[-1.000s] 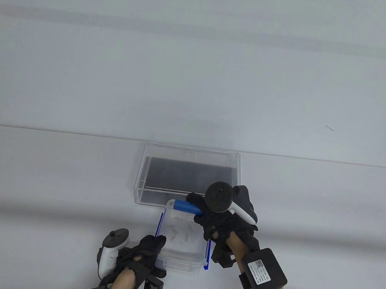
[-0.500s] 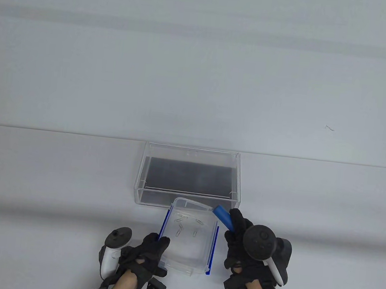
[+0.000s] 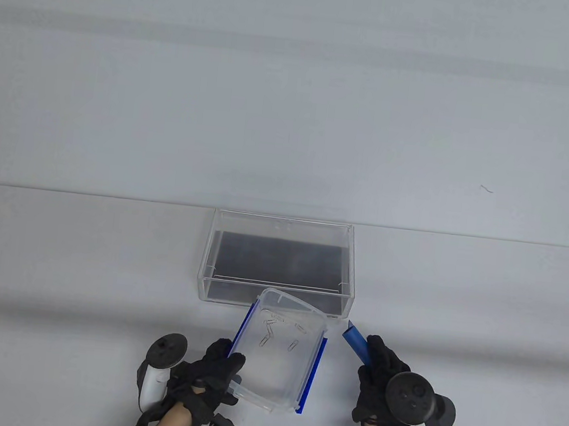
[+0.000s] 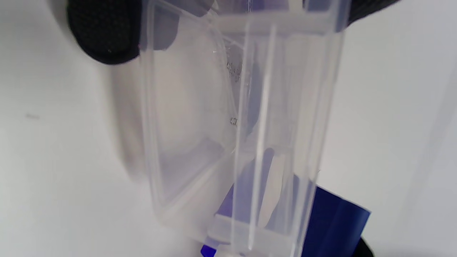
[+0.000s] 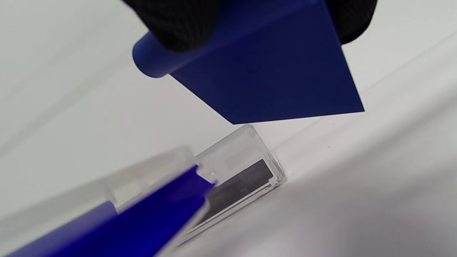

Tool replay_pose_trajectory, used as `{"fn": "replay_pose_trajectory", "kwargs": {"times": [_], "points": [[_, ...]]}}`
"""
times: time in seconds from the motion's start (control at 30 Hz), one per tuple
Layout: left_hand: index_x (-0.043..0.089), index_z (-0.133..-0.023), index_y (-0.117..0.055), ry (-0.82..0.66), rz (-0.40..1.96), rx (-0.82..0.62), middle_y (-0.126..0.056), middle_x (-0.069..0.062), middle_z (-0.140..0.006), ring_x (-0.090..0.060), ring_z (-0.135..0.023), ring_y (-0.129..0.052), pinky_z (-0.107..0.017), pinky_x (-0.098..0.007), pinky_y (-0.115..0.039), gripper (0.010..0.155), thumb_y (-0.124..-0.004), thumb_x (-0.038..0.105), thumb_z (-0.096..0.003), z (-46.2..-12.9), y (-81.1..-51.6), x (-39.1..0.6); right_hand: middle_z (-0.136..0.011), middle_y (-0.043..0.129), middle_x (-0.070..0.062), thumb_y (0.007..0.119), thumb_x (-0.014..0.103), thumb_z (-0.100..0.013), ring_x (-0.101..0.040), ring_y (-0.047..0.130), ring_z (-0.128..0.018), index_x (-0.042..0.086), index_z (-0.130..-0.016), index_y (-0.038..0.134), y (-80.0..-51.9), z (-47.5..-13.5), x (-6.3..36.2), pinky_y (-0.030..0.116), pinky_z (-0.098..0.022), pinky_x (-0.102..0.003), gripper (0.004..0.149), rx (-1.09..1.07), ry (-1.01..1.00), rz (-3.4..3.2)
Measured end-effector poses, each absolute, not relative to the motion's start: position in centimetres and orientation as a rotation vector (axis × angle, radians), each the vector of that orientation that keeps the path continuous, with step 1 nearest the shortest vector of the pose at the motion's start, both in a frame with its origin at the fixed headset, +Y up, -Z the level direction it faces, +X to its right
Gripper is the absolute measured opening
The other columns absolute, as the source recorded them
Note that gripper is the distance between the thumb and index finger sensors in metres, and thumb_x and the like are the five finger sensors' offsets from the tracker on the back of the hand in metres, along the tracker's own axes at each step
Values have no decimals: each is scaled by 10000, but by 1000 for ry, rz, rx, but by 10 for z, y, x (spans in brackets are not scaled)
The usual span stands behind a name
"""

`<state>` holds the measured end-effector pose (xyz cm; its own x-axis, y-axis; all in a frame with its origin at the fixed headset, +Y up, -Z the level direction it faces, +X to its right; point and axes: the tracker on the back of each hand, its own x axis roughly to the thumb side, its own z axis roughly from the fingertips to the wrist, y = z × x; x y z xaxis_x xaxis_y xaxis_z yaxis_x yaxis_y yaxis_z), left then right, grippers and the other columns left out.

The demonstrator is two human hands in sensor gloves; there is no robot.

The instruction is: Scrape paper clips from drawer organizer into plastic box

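Observation:
My left hand point(image 3: 227, 363) grips the near left corner of the clear plastic box point(image 3: 276, 373) with blue side latches point(image 3: 313, 371). The box is turned clockwise, and several paper clips point(image 3: 269, 332) lie in its far half. The left wrist view shows the box wall point(image 4: 242, 125) close up under my fingertip point(image 4: 103, 32). My right hand point(image 3: 375, 365) holds a blue scraper point(image 3: 355, 344) to the right of the box, clear of it. The scraper blade point(image 5: 271, 75) fills the top of the right wrist view. The clear drawer organizer point(image 3: 284, 219) stands just behind the box.
The organizer's near right corner point(image 5: 246, 160) and a blue box latch point(image 5: 142, 221) show below the blade in the right wrist view. The white table point(image 3: 83, 264) stretches to both sides, with a white wall behind.
My right hand pulled the scraper back from over the box's far edge to its right side. My left hand turned the box clockwise and appears to lift it; the clips slid toward its far end.

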<state>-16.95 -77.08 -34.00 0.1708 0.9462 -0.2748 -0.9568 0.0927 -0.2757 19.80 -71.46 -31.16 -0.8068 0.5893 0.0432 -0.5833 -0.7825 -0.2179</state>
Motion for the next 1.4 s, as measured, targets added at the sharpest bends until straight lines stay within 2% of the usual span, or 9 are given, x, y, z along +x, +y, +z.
{"fn": "replay_pose_trajectory", "kwargs": {"times": [0.2,0.33,0.6,0.8,1.13,1.27,1.4], "points": [[115,-1045,-250,46,1505,-243,-434,-243,-1000,-497,-820,-709,-474,-498,-819,808,-669,516,-483,-340,-734,-209,-984,616,-61,712,282,-441,-329,681,-867,278,-991,443,-718,-314,200,560,-681,-533,612,-34,-259,2484],[142,-1055,-309,97,1461,-47,-473,-235,-1002,-498,-803,-745,-457,-496,-838,770,-677,501,-482,-338,-707,-257,-986,614,-55,710,287,-442,-322,680,-871,284,-991,443,-717,-315,201,559,-686,-529,611,-25,-272,2486],[179,-1059,-452,275,1405,163,-556,-224,-986,-513,-762,-800,-425,-496,-865,707,-708,493,-480,-329,-695,-343,-986,615,-54,711,290,-442,-319,682,-871,285,-990,448,-717,-316,200,559,-687,-529,608,-11,-258,2472],[214,-1053,-511,400,1306,159,-572,-219,-984,-515,-762,-803,-421,-503,-862,670,-720,492,-481,-325,-704,-372,-986,616,-52,712,289,-442,-320,682,-870,281,-990,451,-717,-317,198,559,-686,-530,606,4,-246,2488],[216,-1052,-530,626,1212,-41,-541,-224,-998,-536,-775,-783,-429,-533,-841,656,-730,470,-481,-323,-752,-394,-985,617,-54,712,288,-442,-321,685,-868,278,-989,455,-719,-317,191,560,-685,-530,605,43,-214,2513],[218,-1061,-502,630,1278,-81,-496,-233,-1010,-530,-810,-730,-460,-539,-808,650,-713,444,-489,-324,-756,-395,-984,618,-56,714,288,-440,-322,686,-866,275,-989,457,-720,-317,189,561,-683,-531,606,52,-200,2525],[222,-1057,-522,645,1186,-84,-483,-231,-1011,-496,-841,-692,-500,-518,-783,640,-705,447,-487,-324,-758,-397,-982,621,-57,714,287,-440,-323,686,-866,273,-988,459,-724,-318,185,562,-682,-532,605,68,-164,2559]]}}
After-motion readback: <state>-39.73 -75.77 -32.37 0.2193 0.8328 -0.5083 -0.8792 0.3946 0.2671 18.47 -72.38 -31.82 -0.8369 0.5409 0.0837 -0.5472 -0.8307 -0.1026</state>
